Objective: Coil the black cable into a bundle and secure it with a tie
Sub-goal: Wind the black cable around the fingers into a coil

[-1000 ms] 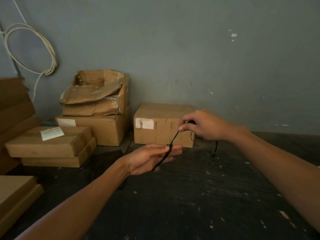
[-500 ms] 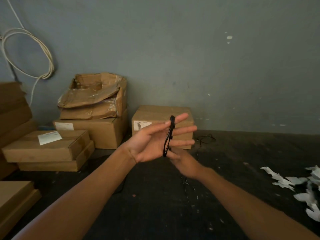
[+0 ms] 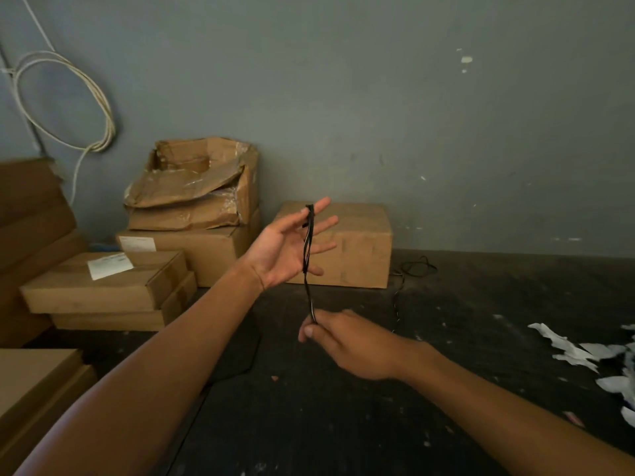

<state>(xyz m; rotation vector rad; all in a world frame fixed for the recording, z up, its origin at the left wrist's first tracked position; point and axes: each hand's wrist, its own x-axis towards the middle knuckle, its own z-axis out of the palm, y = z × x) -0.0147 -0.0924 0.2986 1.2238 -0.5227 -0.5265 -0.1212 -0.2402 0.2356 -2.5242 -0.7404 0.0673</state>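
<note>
My left hand (image 3: 287,249) is raised palm up with the fingers spread, and the thin black cable (image 3: 308,255) is looped around those fingers, from the index tip down to the little finger. One strand runs down from the loop to my right hand (image 3: 347,341), which pinches it between thumb and fingers just below. More of the black cable (image 3: 414,267) lies in a loose tangle on the dark floor to the right of the box, trailing toward my right hand. No tie is visible.
A cardboard box (image 3: 357,249) stands against the grey wall behind my left hand. Stacked and crushed boxes (image 3: 192,214) fill the left side. A white cable coil (image 3: 68,104) hangs on the wall. Torn white paper (image 3: 584,355) litters the floor at the right.
My left hand rose and spread its fingers with the cable looped on them. My right hand went from above the loop to below it, pulling a strand down.
</note>
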